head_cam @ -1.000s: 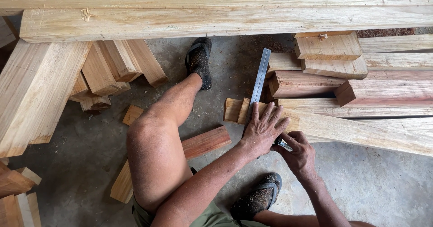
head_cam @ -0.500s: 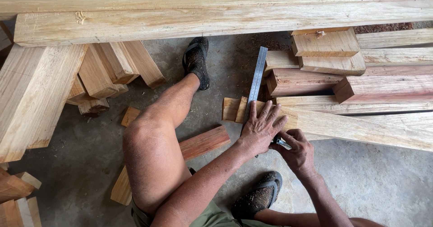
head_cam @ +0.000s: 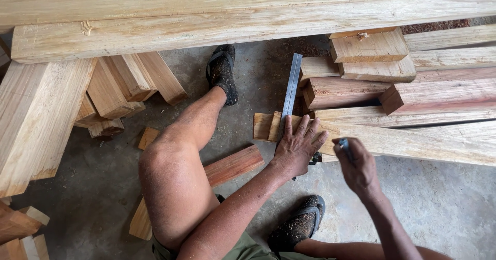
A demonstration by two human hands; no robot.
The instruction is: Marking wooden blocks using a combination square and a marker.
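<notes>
Steel ruler (head_cam: 290, 87) pinned down on the pale plank (head_cam: 392, 141) — floor-level marking setup.
Left hand (head_cam: 298, 147) lies flat on it, fingers spread; right hand (head_cam: 356, 167) hovers just beside, fingers pinching a small blue pencil (head_cam: 345, 147) — timber stacked all around.

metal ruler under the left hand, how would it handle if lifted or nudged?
The metal ruler looks thin and long, so probably light with slight flex. Its smooth flat face would likely slide on the plank once the left hand eases off. Flat, so unlikely to roll.
</notes>
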